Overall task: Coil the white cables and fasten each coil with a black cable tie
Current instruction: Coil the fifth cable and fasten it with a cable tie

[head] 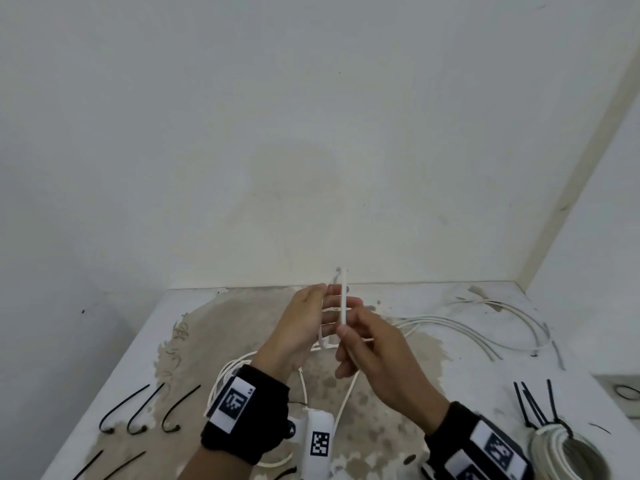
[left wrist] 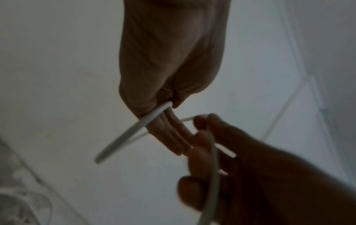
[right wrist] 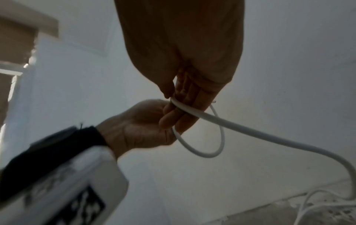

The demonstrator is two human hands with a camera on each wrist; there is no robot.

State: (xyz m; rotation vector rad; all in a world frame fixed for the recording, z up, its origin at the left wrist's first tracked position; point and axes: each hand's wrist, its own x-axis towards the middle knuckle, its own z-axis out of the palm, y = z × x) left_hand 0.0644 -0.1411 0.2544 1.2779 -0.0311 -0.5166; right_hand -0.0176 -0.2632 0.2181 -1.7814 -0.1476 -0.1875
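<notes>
Nearest us, low in the head view, both wrists wear black bands carrying white tags printed with black-and-white square codes; no letters on them are readable. At the lower right corner lies a finished coil (head: 568,455) of white cable, cinched with black ties whose tails stick upward. At the lower left, loose black cable ties (head: 124,408) lie curved on the white tabletop (head: 104,358), well apart from the hands. At the right edge a grey shallow tray (head: 620,393) holds what looks like a dark ring; too small to tell more.

Centre of frame, raised above the tabletop, we see the left hand (head: 298,327) with its fingers (left wrist: 169,137) held straight and together, and the white cable (head: 344,299) looped around them; in the left wrist view the thumb closes on the strand at the finger bases. The right hand (head: 377,351) pinches the same cable between thumb and fingertips just beside the left fingers, the strand rising upright past the fingertips. From the right wrist view the cable runs across the fingers, forms one small hanging loop, then trails down right to the tabletop.

Further back, right of centre, more loose white cables (head: 485,327) arc across the tabletop near the wall.
</notes>
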